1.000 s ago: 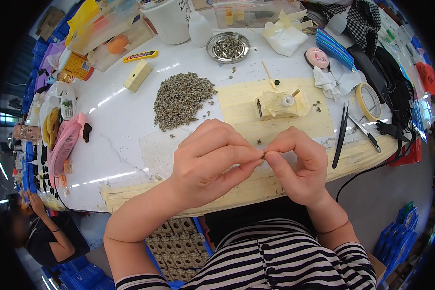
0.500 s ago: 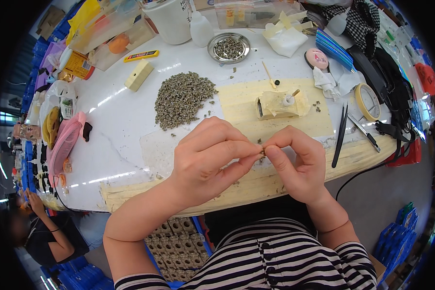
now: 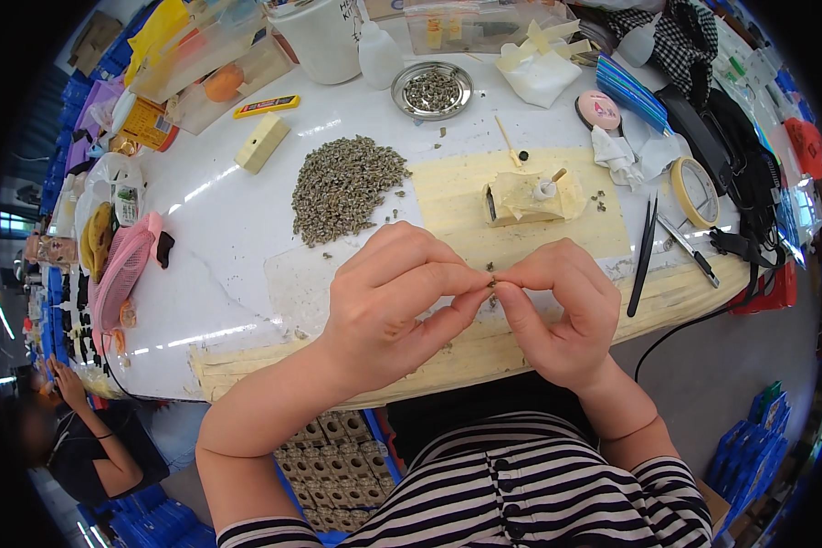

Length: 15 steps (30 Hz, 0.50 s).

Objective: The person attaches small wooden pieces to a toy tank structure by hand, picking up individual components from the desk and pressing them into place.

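Pinched between narrowed left grip (image 3: 397, 306) and right grip (image 3: 562, 315), a tiny part (image 3: 492, 283) is judged light, stiff, easily dropped, best held by its ends.

The left hand (image 3: 384, 306) and right hand (image 3: 571, 315) nearly meet at the fingertips, each with thumb and forefinger pinched. The right's other fingers curl inward. The left forearm (image 3: 265, 397) slants up rightward, the right forearm (image 3: 632, 416) up leftward.
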Tool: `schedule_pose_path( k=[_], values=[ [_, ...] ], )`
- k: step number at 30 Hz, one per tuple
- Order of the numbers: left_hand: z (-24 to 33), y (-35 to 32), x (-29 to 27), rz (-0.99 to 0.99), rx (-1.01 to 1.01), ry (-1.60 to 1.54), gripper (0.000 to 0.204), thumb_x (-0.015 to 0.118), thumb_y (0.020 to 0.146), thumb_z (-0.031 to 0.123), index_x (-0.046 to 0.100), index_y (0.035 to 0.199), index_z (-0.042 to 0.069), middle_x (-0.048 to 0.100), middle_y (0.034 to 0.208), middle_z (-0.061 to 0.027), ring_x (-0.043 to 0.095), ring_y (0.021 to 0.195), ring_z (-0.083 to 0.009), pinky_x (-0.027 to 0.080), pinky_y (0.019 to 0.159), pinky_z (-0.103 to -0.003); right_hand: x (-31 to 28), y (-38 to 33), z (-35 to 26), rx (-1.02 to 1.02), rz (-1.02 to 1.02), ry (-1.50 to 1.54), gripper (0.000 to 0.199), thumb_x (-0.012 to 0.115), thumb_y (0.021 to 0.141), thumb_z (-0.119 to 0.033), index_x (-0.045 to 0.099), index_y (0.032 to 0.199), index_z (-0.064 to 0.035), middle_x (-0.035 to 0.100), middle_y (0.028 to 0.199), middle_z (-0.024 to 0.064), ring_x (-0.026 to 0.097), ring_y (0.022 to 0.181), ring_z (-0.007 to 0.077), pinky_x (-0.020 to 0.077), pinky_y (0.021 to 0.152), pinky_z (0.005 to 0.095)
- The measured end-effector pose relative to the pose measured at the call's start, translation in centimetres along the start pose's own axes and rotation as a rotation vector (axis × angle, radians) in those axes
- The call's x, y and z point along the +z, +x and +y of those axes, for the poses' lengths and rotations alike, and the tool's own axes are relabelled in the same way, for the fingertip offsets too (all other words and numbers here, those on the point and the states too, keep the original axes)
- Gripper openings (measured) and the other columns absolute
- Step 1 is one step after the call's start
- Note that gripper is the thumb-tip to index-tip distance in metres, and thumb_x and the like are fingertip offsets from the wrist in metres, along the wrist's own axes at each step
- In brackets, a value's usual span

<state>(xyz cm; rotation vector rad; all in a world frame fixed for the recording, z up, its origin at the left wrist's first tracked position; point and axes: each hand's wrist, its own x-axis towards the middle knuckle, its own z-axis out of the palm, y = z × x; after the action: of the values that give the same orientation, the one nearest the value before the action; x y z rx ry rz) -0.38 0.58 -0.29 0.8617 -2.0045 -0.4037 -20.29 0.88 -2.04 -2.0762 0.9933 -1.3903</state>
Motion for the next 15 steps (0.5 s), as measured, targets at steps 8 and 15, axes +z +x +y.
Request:
schedule_pose_path(
  k=[8,15],
  values=[
    [0.01,-0.23,0.18,-0.011,0.031,0.097,0.027,0.080,0.064,-0.007,0.073,0.087,0.004,0.065,0.078,-0.0049,0.062,0.069,-0.0194,0.045,0.060,-0.031,0.85,-0.24,0.24,-0.265,0.072,-0.288,0.020,0.080,0.070,0.000,0.070,0.087,-0.0017,0.065,0.077,0.0071,0.062,0.064,0.0236,0.0500,0.056,0.0332],
    [-0.01,-0.45,0.37,-0.007,0.026,0.127,0.026,0.080,0.063,-0.006,0.073,0.086,0.004,0.065,0.077,-0.0051,0.062,0.069,-0.0199,0.046,0.059,-0.031,1.02,-0.39,0.29,-0.305,0.080,-0.337,0.019,0.079,0.071,-0.002,0.070,0.088,-0.0016,0.066,0.077,0.0073,0.063,0.065,0.0235,0.0501,0.056,0.0325]
  ],
)
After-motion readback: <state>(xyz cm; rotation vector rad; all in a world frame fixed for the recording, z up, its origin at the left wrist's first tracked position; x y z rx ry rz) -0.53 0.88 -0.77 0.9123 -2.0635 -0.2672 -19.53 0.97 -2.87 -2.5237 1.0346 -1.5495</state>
